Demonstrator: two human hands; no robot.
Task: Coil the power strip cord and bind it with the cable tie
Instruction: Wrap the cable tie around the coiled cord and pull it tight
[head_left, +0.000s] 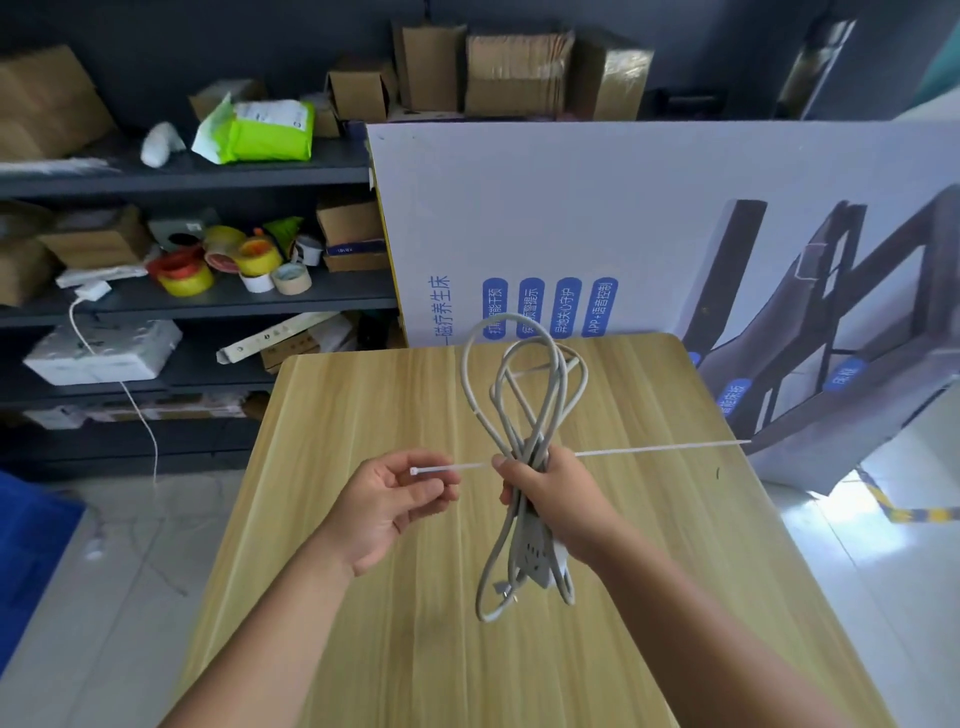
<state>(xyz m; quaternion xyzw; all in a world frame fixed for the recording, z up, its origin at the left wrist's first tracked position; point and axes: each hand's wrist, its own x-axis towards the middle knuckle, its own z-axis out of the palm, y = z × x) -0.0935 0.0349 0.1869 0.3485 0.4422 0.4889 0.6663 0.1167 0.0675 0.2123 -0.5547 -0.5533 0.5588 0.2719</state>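
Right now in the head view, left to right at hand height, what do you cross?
Left hand pinching the head of the thin white plastic cable tie → right hand gripping the coiled grey power strip cord → the tie's free tail.

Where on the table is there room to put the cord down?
The wooden table is bare almost everywhere: the left half beside the left hand, the far strip below the big white box, and the near edge. Only the middle is busy, where the right hand holds the cord and cable tie.

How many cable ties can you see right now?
1. The cable tie runs across the coiled cord: its head end is pinched in the left hand, its tail sticks out past the right hand. Others may be hidden.
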